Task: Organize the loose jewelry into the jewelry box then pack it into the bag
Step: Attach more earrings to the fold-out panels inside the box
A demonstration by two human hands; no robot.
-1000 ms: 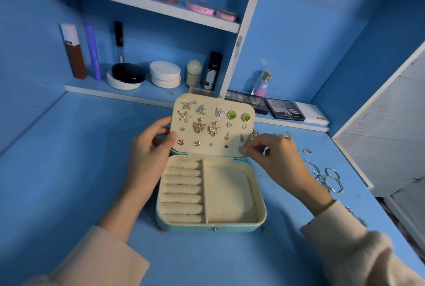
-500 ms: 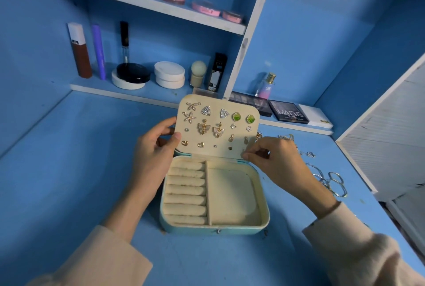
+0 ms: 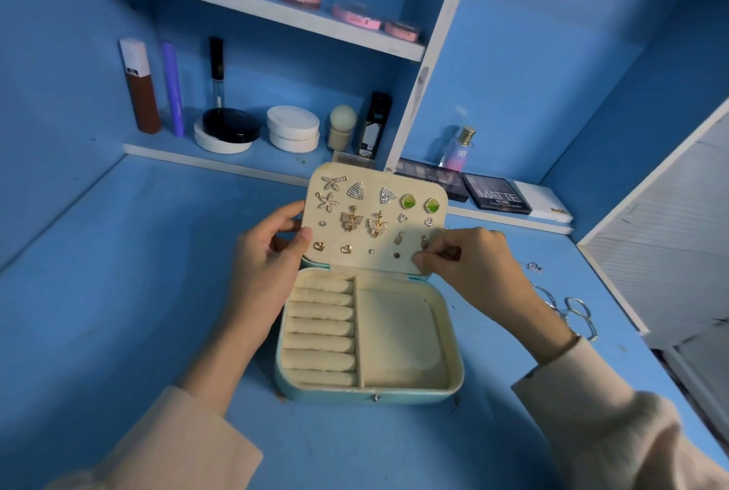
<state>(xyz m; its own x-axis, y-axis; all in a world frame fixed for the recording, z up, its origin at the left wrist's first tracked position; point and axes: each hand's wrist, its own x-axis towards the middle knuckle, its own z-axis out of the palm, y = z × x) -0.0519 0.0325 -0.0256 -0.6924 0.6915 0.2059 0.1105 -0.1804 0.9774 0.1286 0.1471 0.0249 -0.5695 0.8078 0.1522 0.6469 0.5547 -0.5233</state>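
Observation:
A pale teal jewelry box (image 3: 371,397) lies open on the blue desk, with cream ring rolls on the left and a bare compartment on the right. Its raised lid (image 3: 410,180) carries several pinned earrings: stars, triangles, green stones, butterflies, hearts. My left hand (image 3: 268,261) grips the lid's left edge. My right hand (image 3: 469,264) has its fingers pinched together at the lid's lower right corner; a small piece may be between them, too small to tell. Loose silver rings and chains (image 3: 574,312) lie on the desk to the right. No bag is in view.
Shelves behind hold cosmetics: a brown bottle (image 3: 140,91), a black compact (image 3: 230,126), white jars (image 3: 292,128), a perfume bottle (image 3: 459,150) and eyeshadow palettes (image 3: 495,193). A white slatted panel (image 3: 670,245) borders the desk on the right.
The view has shifted slightly. My right hand's pinched fingers have crept left along the lid's lower right corner. My left hand keeps its hold on the lid.

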